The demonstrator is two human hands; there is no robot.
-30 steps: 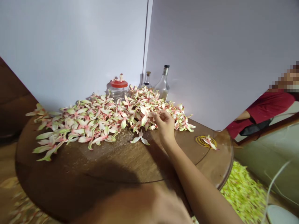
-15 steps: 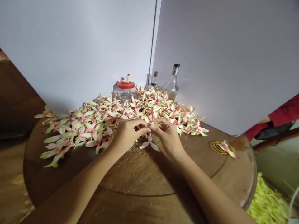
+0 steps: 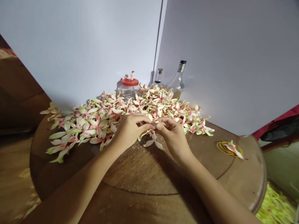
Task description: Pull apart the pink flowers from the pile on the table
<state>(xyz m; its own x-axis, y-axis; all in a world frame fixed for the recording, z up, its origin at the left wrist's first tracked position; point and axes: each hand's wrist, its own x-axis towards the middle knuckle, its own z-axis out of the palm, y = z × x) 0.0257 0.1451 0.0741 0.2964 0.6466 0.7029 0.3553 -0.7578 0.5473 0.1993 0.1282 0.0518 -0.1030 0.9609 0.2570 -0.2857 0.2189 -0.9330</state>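
Note:
My left hand [image 3: 132, 130] and my right hand [image 3: 173, 135] meet above the middle of the table, thumbs and fingers pinched together. Between the fingertips is a small pink-and-white flower [image 3: 155, 122], mostly covered by the fingers. A pale green-edged petal [image 3: 144, 134] shows just under my left fingers; whether it belongs to the held flower I cannot tell. Another white flower [image 3: 154, 142] with spread petals appears right below my hands. Behind them a wide heap of pink, white and green-tipped flowers [image 3: 93, 119] spreads across the far side of the table.
The round wooden table [image 3: 140, 174] stands against a pale wall. A red-lidded clear jar [image 3: 130, 87] and two glass bottles, one small [image 3: 158, 79] and one tall [image 3: 177, 82], rise behind the heap. Yellow rings [image 3: 221, 148] lie at right. Yellow-green pieces [image 3: 275, 202] cover the floor.
The view has shifted, so the table sits slightly further right. My hands stay pinched together, their fingertips a little closer. The person's arm at the right edge is out of view, only red cloth showing.

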